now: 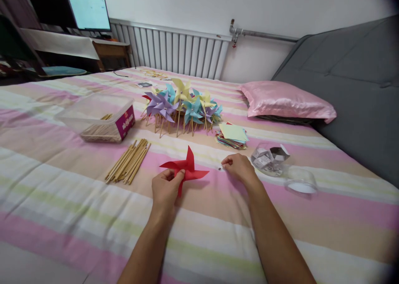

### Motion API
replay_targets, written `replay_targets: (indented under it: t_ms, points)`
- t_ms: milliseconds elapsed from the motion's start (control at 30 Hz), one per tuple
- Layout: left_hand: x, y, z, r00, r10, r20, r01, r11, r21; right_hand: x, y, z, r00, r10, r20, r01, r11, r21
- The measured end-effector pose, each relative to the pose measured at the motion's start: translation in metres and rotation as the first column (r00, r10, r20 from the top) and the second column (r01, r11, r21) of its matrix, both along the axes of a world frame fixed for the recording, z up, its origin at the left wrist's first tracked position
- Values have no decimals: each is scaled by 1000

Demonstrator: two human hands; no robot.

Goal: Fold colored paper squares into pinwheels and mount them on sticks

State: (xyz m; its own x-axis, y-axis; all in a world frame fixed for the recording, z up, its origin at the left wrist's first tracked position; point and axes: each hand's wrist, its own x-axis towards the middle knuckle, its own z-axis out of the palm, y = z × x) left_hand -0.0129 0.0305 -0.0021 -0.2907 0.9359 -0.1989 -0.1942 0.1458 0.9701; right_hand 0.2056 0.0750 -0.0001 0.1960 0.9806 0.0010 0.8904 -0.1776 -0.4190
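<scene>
A red paper pinwheel (188, 167) is pinched at its middle between the thumb and fingers of my left hand (166, 185), held just above the striped bedspread. To its right, my right hand (238, 166) is closed in a pinch low over the cloth. What its fingertips hold, if anything, is too small to make out. Just beside those fingertips a tiny dark fastener-like piece (220, 169) lies on the bedspread. A bundle of thin wooden sticks (128, 162) rests left of my left hand.
Several purple, blue and yellow pinwheels (182, 103) on sticks stand beyond my hands. A clear plastic box (93, 119) of sticks sits left. Stacked coloured paper (232, 135), a clear tub (269, 161) of small parts, its lid (301, 181) and a pink pillow (286, 99) are right.
</scene>
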Motion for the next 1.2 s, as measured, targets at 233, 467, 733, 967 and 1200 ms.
replay_targets:
  t_ms: [233,467,733,967,1200]
  points:
    - [-1,-1,-1,1000,-16,0,16,1000,-1,-6,-2,2,996,86,-2,-86,995,-42]
    - [-1,-2,2,1000,-8,-4,8,1000,0,-11,-4,4,992,121,23,-118,990,-80]
    - [0,-2,2,1000,-3,-13,3,1000,-4,-15,-7,6,992,118,44,-113,989,-94]
    - [0,-2,2,1000,0,7,0,1000,-11,-21,-10,20,959,226,-174,-217,974,68]
    - [0,-2,4,997,44,64,-46,998,38,-57,-38,51,646,455,-613,-343,890,300]
